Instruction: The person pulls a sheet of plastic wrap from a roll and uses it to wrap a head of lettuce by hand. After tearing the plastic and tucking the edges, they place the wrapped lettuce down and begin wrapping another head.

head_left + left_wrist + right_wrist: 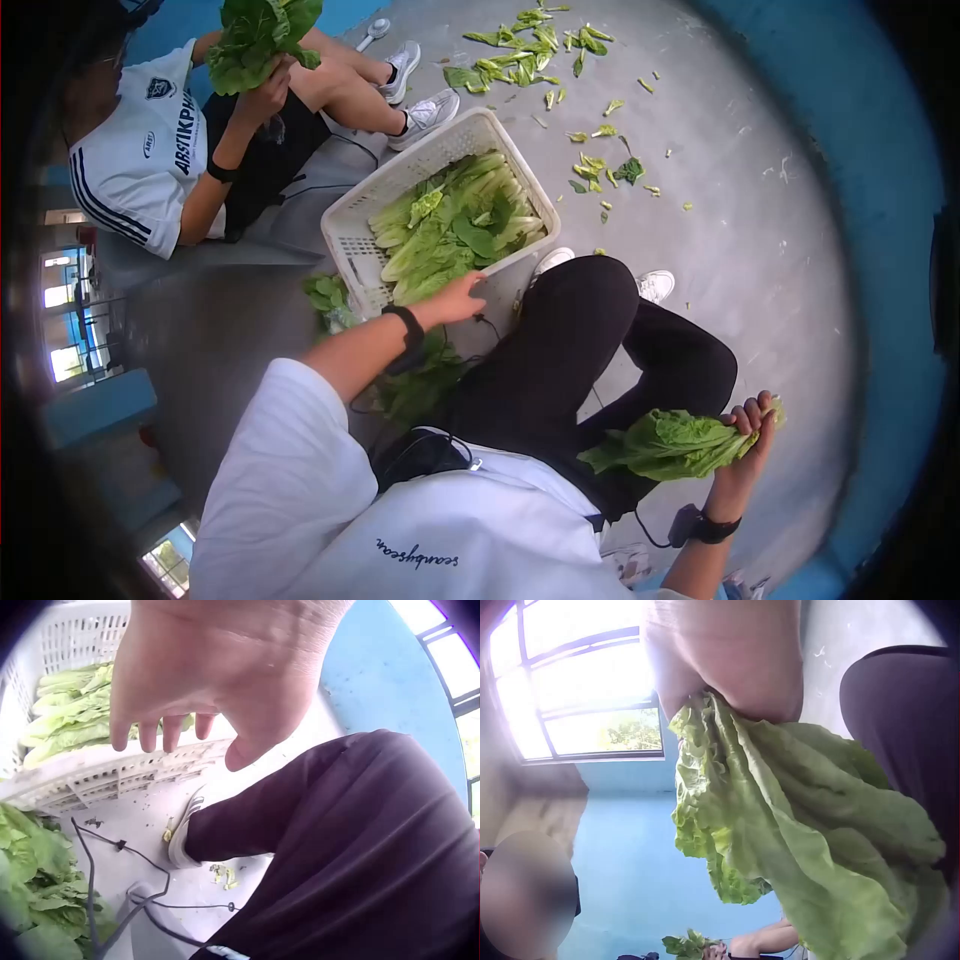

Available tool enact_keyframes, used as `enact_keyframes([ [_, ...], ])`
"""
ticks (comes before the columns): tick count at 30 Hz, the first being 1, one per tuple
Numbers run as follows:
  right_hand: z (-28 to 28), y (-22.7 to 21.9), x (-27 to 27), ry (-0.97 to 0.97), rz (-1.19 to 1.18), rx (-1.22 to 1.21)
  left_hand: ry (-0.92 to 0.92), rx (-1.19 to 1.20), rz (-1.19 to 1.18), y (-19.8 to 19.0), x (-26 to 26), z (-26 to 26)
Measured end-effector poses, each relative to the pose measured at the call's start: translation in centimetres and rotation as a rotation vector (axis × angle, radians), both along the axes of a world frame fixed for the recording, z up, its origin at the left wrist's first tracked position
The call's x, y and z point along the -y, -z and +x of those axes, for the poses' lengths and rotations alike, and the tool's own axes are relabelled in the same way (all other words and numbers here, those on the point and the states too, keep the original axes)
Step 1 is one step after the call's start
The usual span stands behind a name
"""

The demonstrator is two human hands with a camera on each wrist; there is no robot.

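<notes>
My right hand [748,440] grips a head of leafy lettuce [680,445] by its stem end, over on the right side beside my leg. In the right wrist view the lettuce [780,825] hangs from the hand with its leaves spreading downward. At the near rim of a white plastic basket [345,215] is my left hand [455,300], holding nothing. Seen from the left wrist, the fingers of the left hand [210,675] hang loosely, the thumb apart from them. Several lettuce heads [455,215] lie side by side in the basket.
More leafy greens [37,885] lie beside the basket near my left knee, with a black cable [90,877] close by. Torn leaves [520,55] are scattered over the grey floor. Another person [150,150] sits at the upper left, holding a leafy bunch [260,40].
</notes>
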State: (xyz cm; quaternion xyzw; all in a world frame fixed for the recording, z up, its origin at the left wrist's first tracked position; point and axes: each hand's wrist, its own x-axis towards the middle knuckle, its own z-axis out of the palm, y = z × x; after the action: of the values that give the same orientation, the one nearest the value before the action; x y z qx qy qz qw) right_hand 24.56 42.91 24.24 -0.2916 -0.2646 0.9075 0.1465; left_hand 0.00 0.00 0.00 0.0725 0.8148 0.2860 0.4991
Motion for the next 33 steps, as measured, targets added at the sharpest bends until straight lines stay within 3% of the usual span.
enact_keyframes([
  [2,-1.3,-0.7,1.1,-0.009,-0.019,-0.023,-0.118,0.017,0.04,-3.1,-0.9,-2.1],
  [3,-2.2,1.8,1.2,-0.001,-0.058,-0.084,-0.105,-0.064,0.053,-3.7,-1.2,-4.3],
  [5,-2.7,1.9,1.5,0.007,-0.075,-0.118,-0.154,-0.077,0.174,-4.3,-2.5,-5.8],
  [6,-2.3,1.5,1.4,0.001,-0.077,-0.129,-0.173,0.091,0.15,-8.8,-4.1,-6.2],
  [7,-1.7,1.1,1.3,0.004,-0.078,-0.135,-0.149,0.087,0.218,-10.0,-4.7,-6.1],
  [8,-1.3,0.8,1.0,0.004,-0.076,-0.145,-0.285,0.183,0.327,-13.1,-5.9,-5.7],
  [10,-1.2,0.7,1.1,0.01,-0.086,-0.189,-0.352,0.192,0.49,-19.1,-7.2,-4.8],
  [13,-0.8,0.3,0.1,0.023,-0.08,-0.223,-0.127,0.269,0.747,-24.8,-8.4,-2.3],
  [15,0.2,-0.2,-0.2,0.014,-0.073,-0.228,0.262,0.22,0.615,-27.8,-8.7,-0.6],
  [18,1.4,-1.9,-0.5,0.011,-0.041,-0.223,0.575,0.286,0.459,-27.7,-8.0,2.9],
  [22,3.5,-4.2,0.3,0.01,0.023,-0.241,0.95,0.247,0.286,-24.4,-4.5,6.6],
  [28,6.3,-5.2,1.5,0.08,0.085,-0.235,0.918,0.236,0.399,-23.6,-2.9,7.7],
  [33,6.5,-5.7,2.2,0.118,0.105,-0.204,1.062,0.209,0.401,-23.4,-2.9,7.2],
])
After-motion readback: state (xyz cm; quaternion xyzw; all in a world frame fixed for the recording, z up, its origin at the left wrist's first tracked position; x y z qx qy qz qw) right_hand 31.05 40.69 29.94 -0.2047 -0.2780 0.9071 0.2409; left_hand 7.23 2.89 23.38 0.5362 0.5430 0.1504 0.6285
